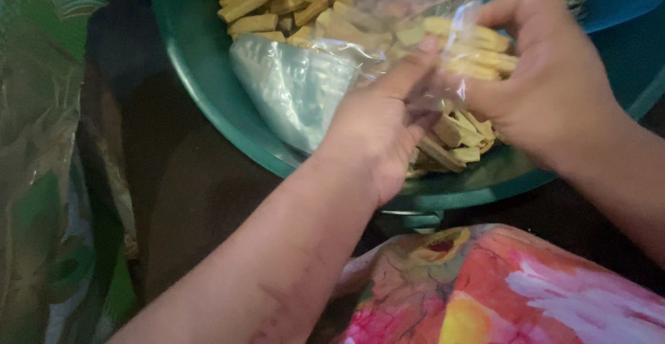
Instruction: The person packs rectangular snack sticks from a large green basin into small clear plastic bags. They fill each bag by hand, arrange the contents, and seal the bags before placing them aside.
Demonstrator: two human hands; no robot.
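A large green plastic basin (208, 87) holds many tan, stick-shaped snack pieces (270, 4). Over its near side, my left hand (377, 133) and my right hand (547, 81) both pinch a small clear plastic bag (443, 46) that has several of the tan sticks inside. My left fingers grip the bag's near edge, and my right fingers grip it from the right. More loose sticks (457, 139) lie in the basin under my hands. A stack of empty clear bags (291, 87) rests inside the basin to the left of my left hand.
A blue container (623, 4) sits at the upper right behind the basin. Flowered cloth in pink, orange and yellow (499, 288) covers my lap at the bottom. Green patterned fabric (41, 143) hangs along the left edge.
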